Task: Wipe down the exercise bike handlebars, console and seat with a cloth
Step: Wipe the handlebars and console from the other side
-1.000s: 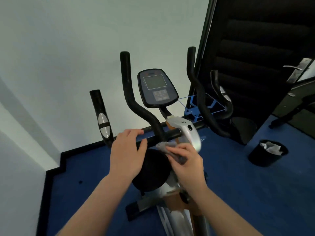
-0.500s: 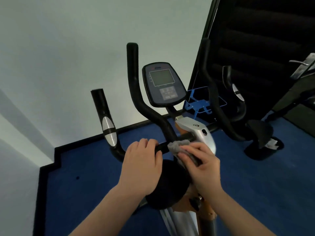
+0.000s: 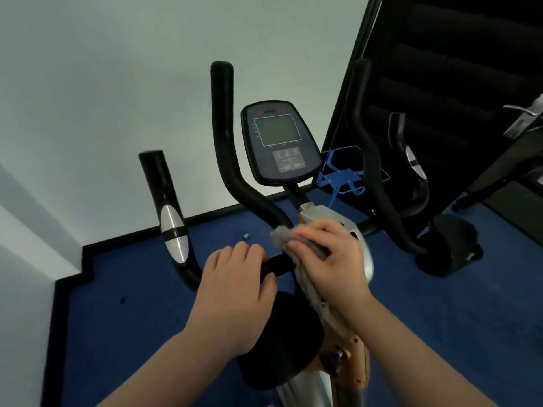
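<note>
An exercise bike stands in front of me with black handlebars (image 3: 226, 148) curving up on both sides and a dark console (image 3: 279, 142) between them. My left hand (image 3: 235, 286) grips the horizontal part of the handlebar left of the stem. A grey cloth (image 3: 296, 254) is bunched under my right hand (image 3: 329, 259), pressed onto the bar where it meets the silver stem cover (image 3: 363, 254). The cloth's tail hangs down below the bar. A round black part (image 3: 282, 348) of the bike sits under my forearms. The seat is not in view.
A white wall is on the left, and blue carpet (image 3: 132, 318) covers the floor. A dark panel (image 3: 440, 83) leans at the right behind the bike. A blue wire rack (image 3: 343, 174) and a black bin (image 3: 452, 248) stand on the floor to the right.
My view has come closer and tipped up. My left hand has closed around the bar. My right hand has slid the cloth along the bar toward the stem.
</note>
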### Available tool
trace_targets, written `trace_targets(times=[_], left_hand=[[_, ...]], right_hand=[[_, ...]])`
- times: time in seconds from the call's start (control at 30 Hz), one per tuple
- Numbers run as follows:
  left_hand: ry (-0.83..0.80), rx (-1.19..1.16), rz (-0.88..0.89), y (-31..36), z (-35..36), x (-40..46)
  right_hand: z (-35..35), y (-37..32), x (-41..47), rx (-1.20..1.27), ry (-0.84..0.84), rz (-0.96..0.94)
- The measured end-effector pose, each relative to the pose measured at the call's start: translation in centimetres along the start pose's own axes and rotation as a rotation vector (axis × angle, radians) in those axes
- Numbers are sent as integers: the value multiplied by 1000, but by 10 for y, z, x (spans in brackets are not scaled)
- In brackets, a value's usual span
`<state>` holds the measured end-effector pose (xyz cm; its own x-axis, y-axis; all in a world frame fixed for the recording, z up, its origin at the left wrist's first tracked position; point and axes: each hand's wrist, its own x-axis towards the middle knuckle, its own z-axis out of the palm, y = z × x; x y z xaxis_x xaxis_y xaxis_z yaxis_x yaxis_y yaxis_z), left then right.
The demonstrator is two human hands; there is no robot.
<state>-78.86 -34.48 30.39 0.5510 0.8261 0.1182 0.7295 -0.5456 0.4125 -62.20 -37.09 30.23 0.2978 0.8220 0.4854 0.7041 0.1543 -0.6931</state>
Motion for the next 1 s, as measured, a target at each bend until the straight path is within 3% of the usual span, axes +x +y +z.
trace_targets(times=[0.13,0.33,0.57,0.67,0.77,0.83,1.0], left_hand=[[24,-3,-48,6,-1,-2],[52,-7,-89,11,-1,-3],[75,-14,-64,10,-2,-4],[194,-179,-114,0,-12,-1],[541,-224,-172,-27,-43,16],[678,-128,-183,-48,-66,34],[550,-44,-252,-72,-86,74]], right_hand=[[21,-10,49,75,12,-13],[0,17,7,131,-8,-55],[39,-14,77,105,-75,-184],[22,4,56,79,-90,-221],[21,3,56,86,-76,-241],[40,-16,80,87,-87,-247],[67,-44,114,101,-81,-192]])
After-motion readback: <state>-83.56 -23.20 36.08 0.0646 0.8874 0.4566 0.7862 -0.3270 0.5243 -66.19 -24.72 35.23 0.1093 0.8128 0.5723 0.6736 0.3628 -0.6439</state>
